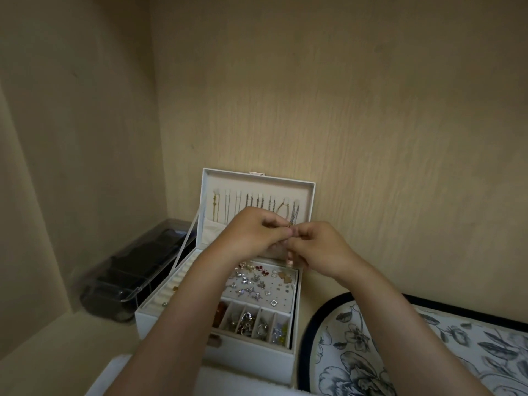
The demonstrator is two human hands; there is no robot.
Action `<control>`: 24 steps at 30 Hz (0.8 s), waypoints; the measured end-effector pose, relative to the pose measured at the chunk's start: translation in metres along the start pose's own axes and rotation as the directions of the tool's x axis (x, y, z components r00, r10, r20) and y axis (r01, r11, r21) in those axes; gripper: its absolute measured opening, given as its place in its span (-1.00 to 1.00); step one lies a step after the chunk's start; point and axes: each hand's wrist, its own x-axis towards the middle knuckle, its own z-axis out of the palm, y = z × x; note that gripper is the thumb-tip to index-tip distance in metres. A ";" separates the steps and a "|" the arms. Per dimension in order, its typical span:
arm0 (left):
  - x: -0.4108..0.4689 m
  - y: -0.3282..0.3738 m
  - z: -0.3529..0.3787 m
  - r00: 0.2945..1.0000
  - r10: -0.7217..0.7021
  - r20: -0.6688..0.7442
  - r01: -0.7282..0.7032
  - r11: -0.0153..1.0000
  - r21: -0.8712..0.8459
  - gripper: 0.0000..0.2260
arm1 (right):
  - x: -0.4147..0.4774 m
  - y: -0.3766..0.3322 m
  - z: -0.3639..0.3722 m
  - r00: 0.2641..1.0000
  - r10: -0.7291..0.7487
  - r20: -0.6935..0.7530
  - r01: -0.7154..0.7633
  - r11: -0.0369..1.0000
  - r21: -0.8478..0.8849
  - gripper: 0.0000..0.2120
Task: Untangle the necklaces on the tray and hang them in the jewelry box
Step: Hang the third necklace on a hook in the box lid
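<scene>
A fine necklace (289,224) is pinched between our two hands in front of the open lid (311,195) of the white jewelry box (251,357). What seems to be a small pink pendant (290,262) dangles just below the fingers, though the chain itself is too thin to trace. Our left hand (254,235) and right hand (317,247) meet fingertip to fingertip, each curled and nipping the chain, probably at or near its clasp. We judge the necklace feather-light, limp and slippery, quick to knot on itself and easy to snap if tugged. The sound hold is at the clasp ends, with the rest left to hang free. Behind the hands, a row of hung chains (228,204) drops from the lid's hooks. Below, the box's top tier shows an earring panel (281,295) and small compartments of trinkets. The floral tray (306,338), dark-rimmed, lies just right of the box. A dark case with a clear lid (128,281) sits to the left.
</scene>
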 end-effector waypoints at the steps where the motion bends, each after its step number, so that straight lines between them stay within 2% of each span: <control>1: 0.000 -0.002 -0.003 1.000 0.008 -0.003 -0.008 1.000 0.025 -0.92 | 0.001 0.001 0.004 1.000 -0.002 -0.023 0.002 1.000 0.010 -0.88; 5: 0.000 -0.010 -0.011 0.999 0.004 -0.043 -0.003 1.000 0.009 -0.89 | 0.001 -0.002 0.014 0.999 0.001 -0.047 0.000 1.000 0.029 -0.88; 8: 0.001 -0.012 -0.011 0.993 0.006 -0.117 -0.010 0.999 -0.036 -0.95 | 0.006 -0.006 0.015 0.996 0.021 -0.083 -0.017 0.999 0.041 -0.87; 12: 0.002 -0.021 -0.018 0.957 0.084 -0.279 -0.047 0.989 0.137 -0.84 | 0.013 -0.009 0.013 0.987 0.032 -0.158 -0.026 0.999 0.041 -0.82; 14: 0.001 -0.029 -0.020 0.962 0.099 -0.253 -0.048 0.979 0.200 -0.86 | 0.017 -0.014 0.011 0.981 -0.001 -0.193 0.011 0.999 0.052 -0.83; 18: 0.005 -0.048 -0.010 0.982 0.157 -0.110 -0.097 0.903 0.419 -0.80 | 0.029 -0.023 0.009 0.971 -0.064 -0.229 0.066 0.998 0.005 -0.82; 24: 0.007 -0.053 -0.003 0.984 0.161 -0.075 -0.085 0.797 0.598 -0.71 | 0.053 -0.017 0.010 0.923 -0.147 -0.357 0.099 0.984 -0.149 -0.87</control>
